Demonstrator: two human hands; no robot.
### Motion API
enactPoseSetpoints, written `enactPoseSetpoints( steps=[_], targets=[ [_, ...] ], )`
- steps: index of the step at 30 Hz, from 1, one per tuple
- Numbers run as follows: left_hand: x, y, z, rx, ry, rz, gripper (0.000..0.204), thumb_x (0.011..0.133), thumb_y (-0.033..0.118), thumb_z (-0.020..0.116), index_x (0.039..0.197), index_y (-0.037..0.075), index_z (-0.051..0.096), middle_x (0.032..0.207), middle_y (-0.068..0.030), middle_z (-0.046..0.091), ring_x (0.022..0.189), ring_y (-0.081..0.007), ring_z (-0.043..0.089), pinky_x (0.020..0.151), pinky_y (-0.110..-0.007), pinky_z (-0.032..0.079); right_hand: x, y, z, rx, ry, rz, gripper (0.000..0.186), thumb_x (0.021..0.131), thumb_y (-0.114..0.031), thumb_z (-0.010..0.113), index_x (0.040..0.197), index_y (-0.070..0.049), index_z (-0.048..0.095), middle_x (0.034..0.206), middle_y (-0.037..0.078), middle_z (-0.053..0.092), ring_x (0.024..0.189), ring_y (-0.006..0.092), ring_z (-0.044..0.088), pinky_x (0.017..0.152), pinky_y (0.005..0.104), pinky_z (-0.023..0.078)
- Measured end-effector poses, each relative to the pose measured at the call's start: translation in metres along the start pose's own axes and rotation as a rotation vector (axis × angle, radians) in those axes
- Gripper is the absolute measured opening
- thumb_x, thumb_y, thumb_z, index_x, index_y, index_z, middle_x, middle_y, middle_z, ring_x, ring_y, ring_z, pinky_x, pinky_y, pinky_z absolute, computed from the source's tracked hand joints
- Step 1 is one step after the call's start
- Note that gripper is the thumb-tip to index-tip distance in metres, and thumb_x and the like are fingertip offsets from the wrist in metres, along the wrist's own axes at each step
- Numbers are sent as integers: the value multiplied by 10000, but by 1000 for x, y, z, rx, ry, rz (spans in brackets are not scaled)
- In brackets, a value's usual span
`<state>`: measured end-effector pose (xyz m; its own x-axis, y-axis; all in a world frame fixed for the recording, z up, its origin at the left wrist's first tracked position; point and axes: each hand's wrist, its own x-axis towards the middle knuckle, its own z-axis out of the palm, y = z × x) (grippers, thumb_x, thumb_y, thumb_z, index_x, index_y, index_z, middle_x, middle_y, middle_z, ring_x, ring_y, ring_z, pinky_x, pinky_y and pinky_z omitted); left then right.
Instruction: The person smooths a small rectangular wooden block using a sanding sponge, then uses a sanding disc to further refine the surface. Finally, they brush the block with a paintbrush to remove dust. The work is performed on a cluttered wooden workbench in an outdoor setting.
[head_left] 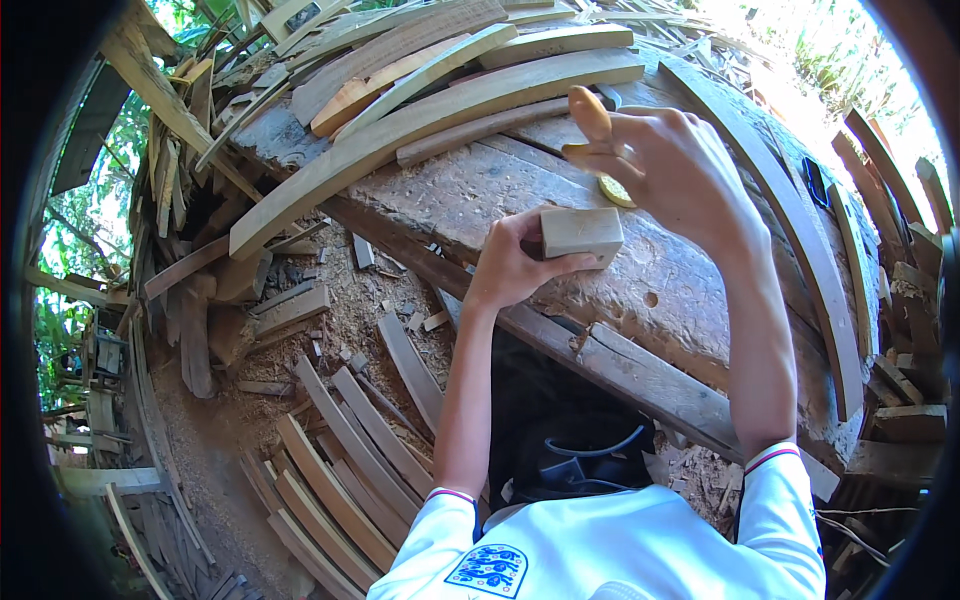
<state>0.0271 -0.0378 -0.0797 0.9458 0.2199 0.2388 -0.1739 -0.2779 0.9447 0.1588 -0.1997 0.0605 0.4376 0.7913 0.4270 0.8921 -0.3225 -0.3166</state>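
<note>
My left hand (513,262) grips a short, pale rectangular wooden block (584,236), thumb along its near side and fingers behind it, above the edge of a worn wooden bench (690,290). To the right and a little farther away, my right hand (672,165) is raised over the bench, bent at the wrist. Its thumb and a forefinger stand apart, with nothing visible between them; the other fingers are partly hidden. A small yellow roundish thing (617,191) shows just below this hand, and I cannot tell whether the hand touches it.
Long curved planks (440,125) are heaped across the bench's far left. Another long board (790,230) runs along its right side, near a small dark object (815,182). Curved slats (340,475) and offcuts lie on the sawdust-covered ground (210,430) at left.
</note>
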Motion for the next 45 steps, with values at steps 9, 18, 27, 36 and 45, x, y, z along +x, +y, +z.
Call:
enactPoseSetpoints(
  steps=[9,18,27,36,45],
  targets=[
    [-1,-7,-2,-6,-5,26,536,796,255,973,1208,-8,754,1088,-104,822,988,-164,790,910,-328,628,-3,-11,-5,154,-120,50,252,913,-291,863,1038,-74,838,890,126,782,740,240,739,725,395,608],
    [-1,-1,0,29,13,44,542,793,267,976,1207,-7,759,1072,-93,824,988,-152,787,910,-328,627,-2,-8,-6,94,-112,18,310,929,-315,845,1019,-19,816,843,137,765,723,234,746,688,405,601],
    [-1,-13,-3,22,-28,-3,548,794,280,975,1205,-14,763,1052,-99,825,954,-152,790,882,-321,624,-3,-14,-19,293,-159,29,308,935,-351,840,1020,-55,822,850,140,770,715,268,747,685,380,595],
    [-4,-12,-4,30,8,5,521,799,257,973,1184,-23,763,1039,-97,824,947,-146,787,868,-320,627,-2,-15,-11,247,-197,62,294,935,-325,833,1013,-41,819,842,136,770,700,258,745,650,398,584],
    [-3,-13,-2,22,6,12,511,790,243,976,1180,-10,766,1055,-94,825,948,-156,794,866,-322,632,-8,-21,-16,293,-220,59,277,936,-315,832,1051,-63,825,874,108,782,723,211,744,657,366,589]
  ],
)
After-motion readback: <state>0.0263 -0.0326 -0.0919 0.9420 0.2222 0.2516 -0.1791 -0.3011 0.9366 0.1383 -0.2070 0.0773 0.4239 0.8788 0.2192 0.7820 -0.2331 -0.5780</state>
